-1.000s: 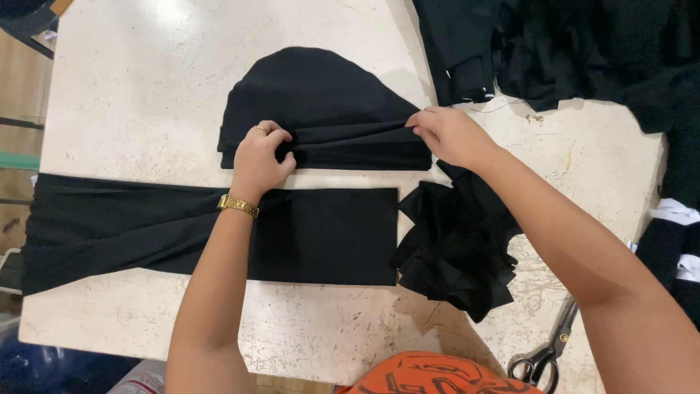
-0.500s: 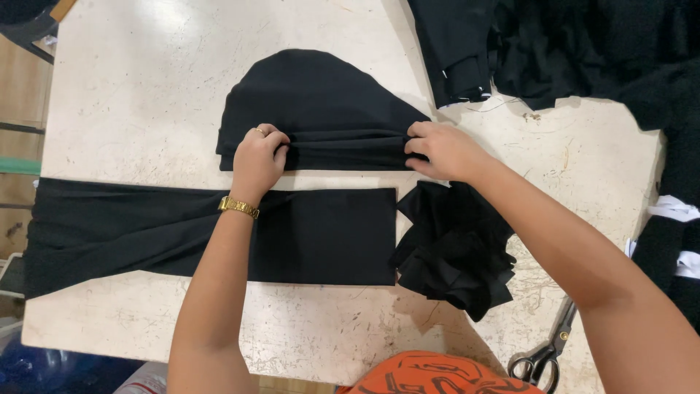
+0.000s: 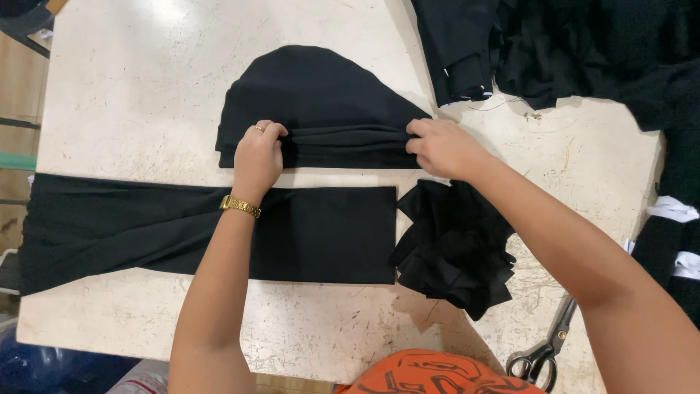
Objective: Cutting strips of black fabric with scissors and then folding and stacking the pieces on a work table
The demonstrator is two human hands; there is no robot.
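At frame centre, the left hand and right hand both pinch the lower edge of the dome-shaped black fabric piece. The right hand has slid leftward, gathering 3 or 4 pleats tighter between the 2 hands.

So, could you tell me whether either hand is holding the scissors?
No, the scissors lie untouched while both hands grip the black cloth.
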